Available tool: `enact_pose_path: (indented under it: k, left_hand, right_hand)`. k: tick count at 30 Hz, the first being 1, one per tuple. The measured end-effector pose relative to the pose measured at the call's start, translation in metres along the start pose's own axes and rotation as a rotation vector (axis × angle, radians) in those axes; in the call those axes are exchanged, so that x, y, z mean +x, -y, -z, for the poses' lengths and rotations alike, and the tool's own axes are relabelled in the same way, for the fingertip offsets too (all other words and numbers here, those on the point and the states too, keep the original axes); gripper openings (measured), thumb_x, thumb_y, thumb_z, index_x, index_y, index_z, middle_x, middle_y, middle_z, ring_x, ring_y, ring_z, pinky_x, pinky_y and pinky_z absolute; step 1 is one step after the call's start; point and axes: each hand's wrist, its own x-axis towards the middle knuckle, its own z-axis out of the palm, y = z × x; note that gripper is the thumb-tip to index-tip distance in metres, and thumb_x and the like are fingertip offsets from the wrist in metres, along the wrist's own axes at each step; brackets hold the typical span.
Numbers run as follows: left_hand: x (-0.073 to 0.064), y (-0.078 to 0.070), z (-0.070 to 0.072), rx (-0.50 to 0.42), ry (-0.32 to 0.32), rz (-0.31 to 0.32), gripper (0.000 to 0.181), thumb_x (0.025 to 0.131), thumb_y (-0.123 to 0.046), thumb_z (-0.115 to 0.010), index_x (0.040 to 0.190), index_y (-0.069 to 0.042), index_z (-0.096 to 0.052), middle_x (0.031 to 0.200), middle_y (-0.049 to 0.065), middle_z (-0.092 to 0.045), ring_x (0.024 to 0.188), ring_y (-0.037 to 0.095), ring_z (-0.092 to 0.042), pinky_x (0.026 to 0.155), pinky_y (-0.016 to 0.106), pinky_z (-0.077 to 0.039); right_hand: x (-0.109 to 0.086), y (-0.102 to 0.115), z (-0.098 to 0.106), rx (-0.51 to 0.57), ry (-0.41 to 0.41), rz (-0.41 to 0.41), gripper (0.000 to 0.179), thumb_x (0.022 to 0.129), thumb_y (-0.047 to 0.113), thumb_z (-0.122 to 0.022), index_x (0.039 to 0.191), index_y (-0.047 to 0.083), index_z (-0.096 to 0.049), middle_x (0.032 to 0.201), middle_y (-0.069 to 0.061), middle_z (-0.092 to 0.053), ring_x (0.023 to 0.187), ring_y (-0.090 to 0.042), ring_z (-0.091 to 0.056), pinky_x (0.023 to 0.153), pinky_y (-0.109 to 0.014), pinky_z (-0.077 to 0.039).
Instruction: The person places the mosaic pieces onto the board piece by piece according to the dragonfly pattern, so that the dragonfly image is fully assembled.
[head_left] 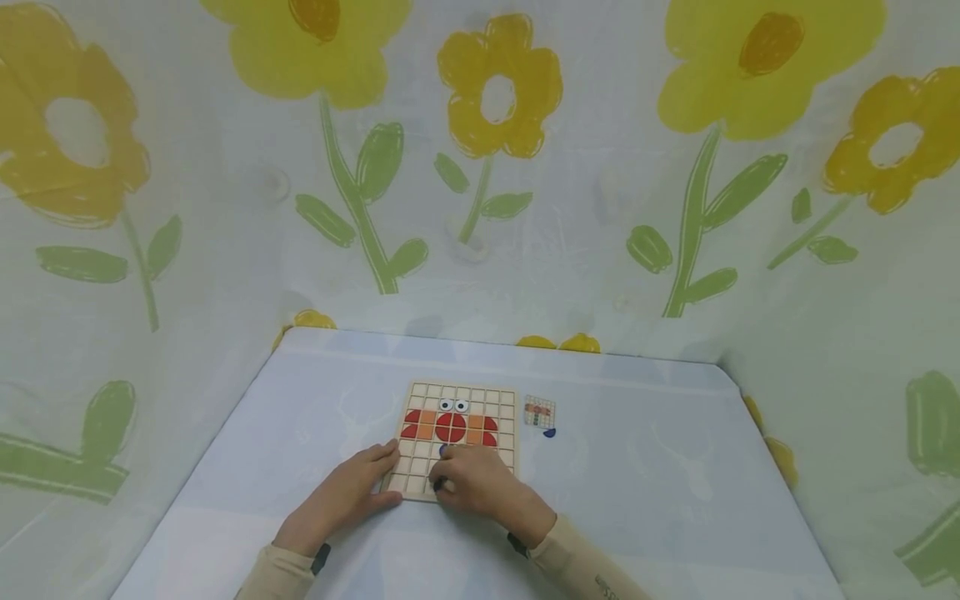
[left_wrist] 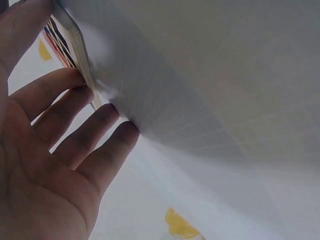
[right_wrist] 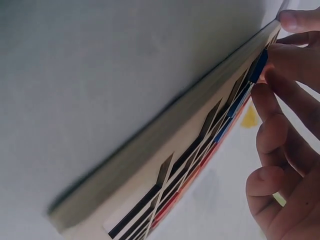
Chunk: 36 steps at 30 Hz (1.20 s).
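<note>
A wooden grid board (head_left: 417,467) lies on the table, with red and orange tiles and two white eye tiles (head_left: 461,406) set in its cells. A red circle (head_left: 451,427) of quarter tiles is at the middle. My left hand (head_left: 352,483) rests at the board's near left corner, its fingers fairly straight against the edge and thumb along the near side. Over the lower middle cells, my right hand (head_left: 480,479) pinches a dark blue tile (right_wrist: 259,66) between thumb and finger. Behind it another blue tile (head_left: 444,450) shows partly; the hand hides the cells below.
To the board's right lies a small pattern card (head_left: 540,411) showing a coloured grid figure. A loose blue rounded tile (head_left: 550,432) is by its lower edge. Pale table cover (head_left: 645,500) spreads around, and a flower-printed curtain (head_left: 570,208) stands behind and at both sides.
</note>
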Motion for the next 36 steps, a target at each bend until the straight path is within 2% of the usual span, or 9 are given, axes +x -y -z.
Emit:
enact_pose_path:
  k: [11,23,32,36]
  left_hand:
    - [0.0012,-0.0026,0.0014,0.002,-0.015,-0.019,0.073,0.086,-0.038,-0.081,0.142,0.003,-0.055,0.153,0.014,-0.048,0.136,0.038,-0.049,0.113,0.050,-0.043]
    - [0.0003,-0.0040,0.0004,0.008,-0.013,-0.009,0.072,0.087,-0.038,-0.080,0.141,0.003,-0.056,0.153,0.015,-0.048,0.137,0.039,-0.048,0.113,0.051,-0.043]
    - [-0.0010,-0.0047,0.0012,0.001,-0.006,0.010,0.073,0.086,-0.038,-0.081,0.142,0.002,-0.056,0.153,0.014,-0.048,0.137,0.039,-0.048,0.114,0.050,-0.043]
    - [-0.0010,-0.0055,0.0019,0.000,0.003,0.021,0.072,0.087,-0.038,-0.080,0.142,0.001,-0.056,0.153,0.013,-0.048,0.138,0.038,-0.047,0.114,0.050,-0.042]
  right_hand:
    - [0.0035,0.0001,-0.0009,-0.011,-0.001,0.022,0.011,0.087,0.028,-0.082,0.098,0.029,-0.082,0.088,0.015,-0.067,0.072,0.001,-0.054,0.068,-0.012,-0.049]
    - [0.0043,0.0033,-0.0008,-0.036,0.026,-0.017,0.010,0.086,0.030,-0.083,0.096,0.030,-0.083,0.087,0.015,-0.067,0.071,0.000,-0.055,0.069,-0.013,-0.051]
    - [0.0017,0.0052,-0.0002,-0.021,0.002,-0.010,0.009,0.087,0.029,-0.083,0.096,0.029,-0.083,0.083,0.016,-0.065,0.067,0.001,-0.049,0.063,-0.010,-0.046]
    - [0.0001,0.0051,0.0001,-0.027,0.009,-0.025,0.010,0.086,0.032,-0.083,0.096,0.029,-0.083,0.087,0.016,-0.069,0.072,0.001,-0.057,0.070,-0.011,-0.051]
